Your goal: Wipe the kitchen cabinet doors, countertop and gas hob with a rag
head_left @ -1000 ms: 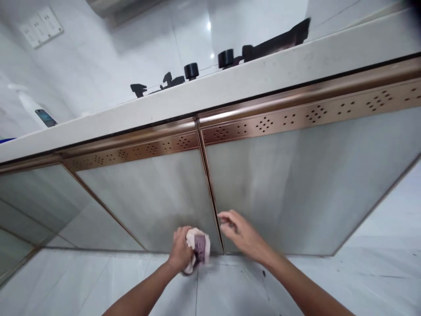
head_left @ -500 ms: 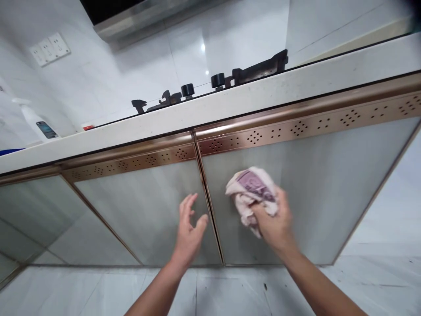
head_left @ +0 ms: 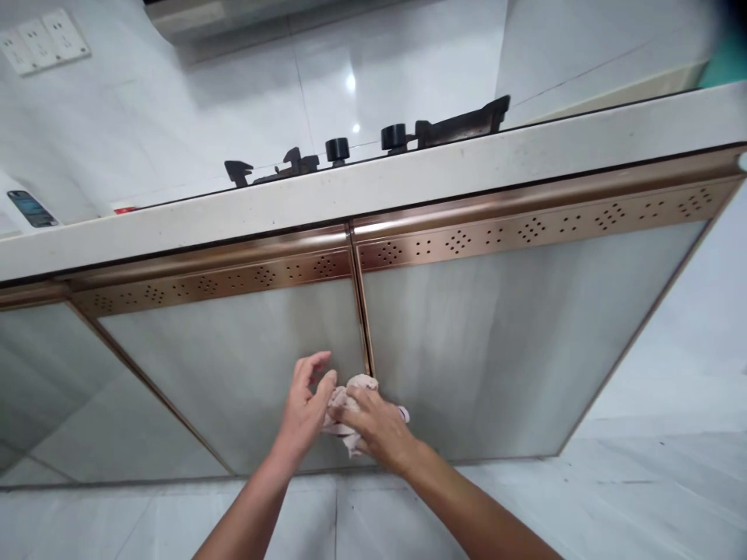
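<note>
My right hand (head_left: 382,432) grips a crumpled pink-and-white cloth (head_left: 362,382) in front of the lower seam between two frosted cabinet doors. Close on its left is my left hand (head_left: 303,404), fingers apart and slightly curled, with nothing in its grasp. The cloth's left side is near the left thumb; I cannot tell whether they touch. Behind the left hand is the left cabinet door (head_left: 233,365), and the right cabinet door (head_left: 502,350) stretches off to the right. Both doors are closed and have copper-coloured frames with punched holes.
Above the doors runs a white countertop edge (head_left: 280,201). On it is a gas stove with black knobs (head_left: 337,150) and a pan support (head_left: 461,128). A white bottle (head_left: 32,208) stands at the left, below wall sockets (head_left: 43,40). Tiled floor (head_left: 630,490) lies below.
My right hand has carried the cloth left and down from the right door to the seam, beside my left hand. My left hand has shifted slightly left.
</note>
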A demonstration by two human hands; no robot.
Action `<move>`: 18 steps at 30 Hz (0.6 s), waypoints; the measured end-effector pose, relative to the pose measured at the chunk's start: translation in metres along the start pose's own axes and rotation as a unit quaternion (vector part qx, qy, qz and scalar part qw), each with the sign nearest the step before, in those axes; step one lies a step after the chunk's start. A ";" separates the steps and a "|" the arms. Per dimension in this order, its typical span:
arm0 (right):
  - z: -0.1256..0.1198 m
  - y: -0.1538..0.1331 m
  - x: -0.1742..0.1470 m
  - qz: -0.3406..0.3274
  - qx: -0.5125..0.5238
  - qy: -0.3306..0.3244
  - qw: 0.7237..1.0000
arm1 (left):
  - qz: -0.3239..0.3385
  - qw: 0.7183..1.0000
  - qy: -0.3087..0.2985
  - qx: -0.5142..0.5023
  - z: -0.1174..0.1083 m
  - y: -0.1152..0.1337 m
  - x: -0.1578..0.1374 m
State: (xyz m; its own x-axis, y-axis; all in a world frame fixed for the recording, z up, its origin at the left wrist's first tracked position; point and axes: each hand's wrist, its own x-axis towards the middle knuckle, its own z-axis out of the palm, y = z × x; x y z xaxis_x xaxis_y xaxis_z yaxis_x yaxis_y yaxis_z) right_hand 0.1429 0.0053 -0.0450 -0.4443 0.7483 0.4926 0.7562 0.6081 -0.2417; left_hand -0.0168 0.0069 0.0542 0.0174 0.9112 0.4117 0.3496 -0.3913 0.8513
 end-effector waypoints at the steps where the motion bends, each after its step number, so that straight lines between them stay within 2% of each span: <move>1: -0.006 -0.002 -0.005 0.010 0.049 -0.031 0.998 | -0.011 1.000 -0.028 -0.003 0.000 0.000 -0.001; 3: -0.031 -0.001 -0.010 0.051 0.156 -0.041 0.986 | -0.041 0.996 -0.080 -0.019 -0.003 0.003 -0.001; 6: -0.079 0.004 -0.010 0.106 0.289 -0.008 0.951 | -0.099 0.974 -0.186 -0.087 -0.004 0.010 -0.006; 8: -0.108 0.006 -0.008 0.116 0.323 -0.002 0.939 | -0.131 0.944 -0.265 -0.144 -0.001 0.016 -0.011; 10: -0.129 0.008 -0.009 0.124 0.315 -0.016 0.941 | -0.161 0.923 -0.307 -0.166 0.003 0.022 -0.015; 12: -0.143 0.012 -0.013 0.143 0.281 -0.053 0.948 | -0.192 0.924 -0.302 -0.137 0.004 0.028 -0.017; 14: -0.151 0.017 -0.017 0.165 0.238 -0.092 0.953 | -0.186 0.944 -0.260 -0.086 0.000 0.032 -0.016; 18: -0.159 0.023 -0.023 0.160 0.194 -0.137 0.958 | -0.060 0.985 -0.160 0.027 -0.015 0.042 -0.015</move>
State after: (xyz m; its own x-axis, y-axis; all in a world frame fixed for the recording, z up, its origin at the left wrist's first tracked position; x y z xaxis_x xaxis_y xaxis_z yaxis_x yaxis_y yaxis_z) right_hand 0.2468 -0.0401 0.0716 -0.3688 0.9222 0.1166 0.6629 0.3489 -0.6625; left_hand -0.0164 -0.0250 0.0886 0.2642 0.9478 0.1784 0.4164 -0.2789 0.8653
